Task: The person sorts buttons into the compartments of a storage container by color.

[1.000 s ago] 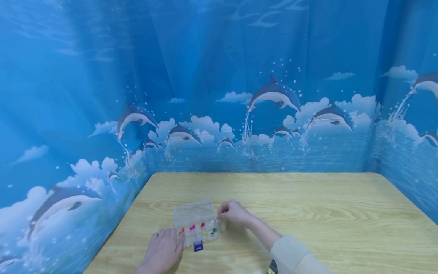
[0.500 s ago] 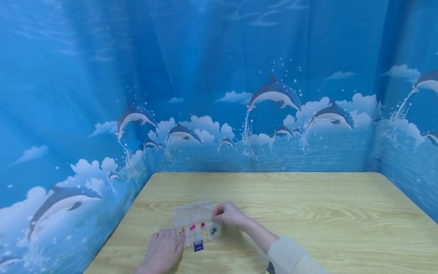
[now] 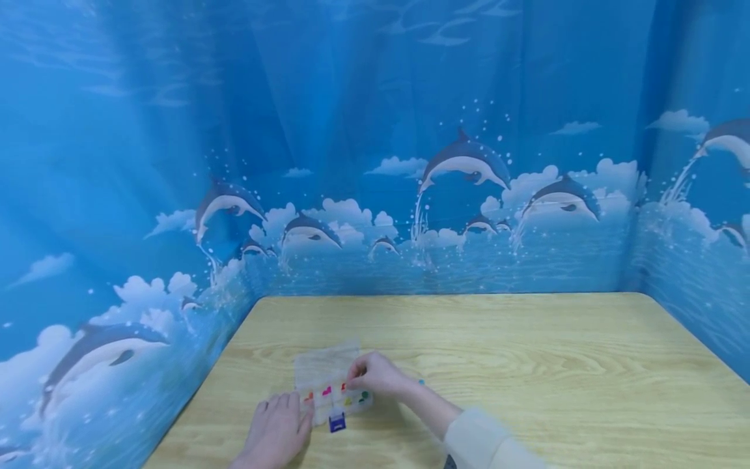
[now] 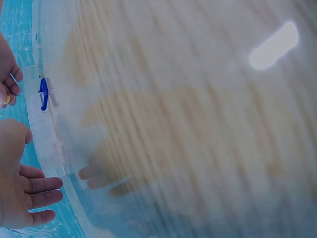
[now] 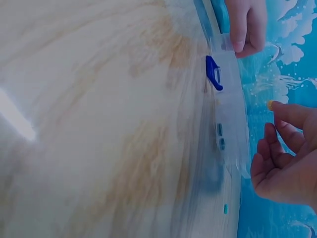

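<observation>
A clear plastic compartment box [image 3: 320, 417] lies on the table with its lid [image 3: 321, 366] swung back and a blue latch [image 3: 337, 423] at its front. Small orange [image 3: 308, 397], pink [image 3: 327, 391], red [image 3: 344, 387], yellow [image 3: 348, 401] and green pieces [image 3: 364, 396] sit in its compartments. My left hand [image 3: 275, 425] rests at the box's left end, fingers extended. Over the back right part of the box, my right hand [image 3: 376, 376] pinches a tiny yellow piece [image 5: 270, 105] between thumb and fingertip. The compartments beneath that hand are partly hidden.
A small teal piece [image 3: 421, 382] lies on the wooden table [image 3: 527, 365], just behind my right forearm. Blue curtains with printed dolphins [image 3: 469, 163] hang along the table's back and sides.
My right hand has moved left from beside the box to above it, covering a white piece in the back right compartment. The teal piece now shows past the forearm. My left hand stays put.
</observation>
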Demonstrator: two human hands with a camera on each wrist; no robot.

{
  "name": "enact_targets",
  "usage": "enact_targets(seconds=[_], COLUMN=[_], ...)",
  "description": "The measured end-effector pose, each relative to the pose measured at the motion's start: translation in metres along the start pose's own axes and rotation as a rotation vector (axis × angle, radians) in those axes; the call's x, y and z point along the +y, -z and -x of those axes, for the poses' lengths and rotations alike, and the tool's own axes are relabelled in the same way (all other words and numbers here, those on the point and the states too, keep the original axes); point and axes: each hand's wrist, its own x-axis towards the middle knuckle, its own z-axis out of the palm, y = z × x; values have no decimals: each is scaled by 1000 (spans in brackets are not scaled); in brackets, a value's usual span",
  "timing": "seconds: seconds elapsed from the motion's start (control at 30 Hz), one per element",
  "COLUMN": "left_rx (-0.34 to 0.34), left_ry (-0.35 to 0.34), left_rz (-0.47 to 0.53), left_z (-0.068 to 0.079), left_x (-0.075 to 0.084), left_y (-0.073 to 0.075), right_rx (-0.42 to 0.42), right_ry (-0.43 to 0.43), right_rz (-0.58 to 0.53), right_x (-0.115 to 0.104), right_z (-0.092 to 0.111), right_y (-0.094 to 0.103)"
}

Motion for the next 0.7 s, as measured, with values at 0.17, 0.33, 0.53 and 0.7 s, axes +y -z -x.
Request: enact_targets(seconds=[0.17,0.33,0.53,0.7], left_rx=[16,-7,-9,10], left_ry=[1,20,23,12], left_rz=[-10,-17,-12,-7], left_z=[1,0,0,0], left_x=[-1,-1,0,1], left_y=[-2,-3,-3,-3], right_rx=[12,23,21,22], right_ry=[8,0,-14,-20], right_rz=[35,51,102,133], right_x=[-1,1,4,4], right_z=[-1,-2,-5,-6], right_y=[-8,-15,-20,-20])
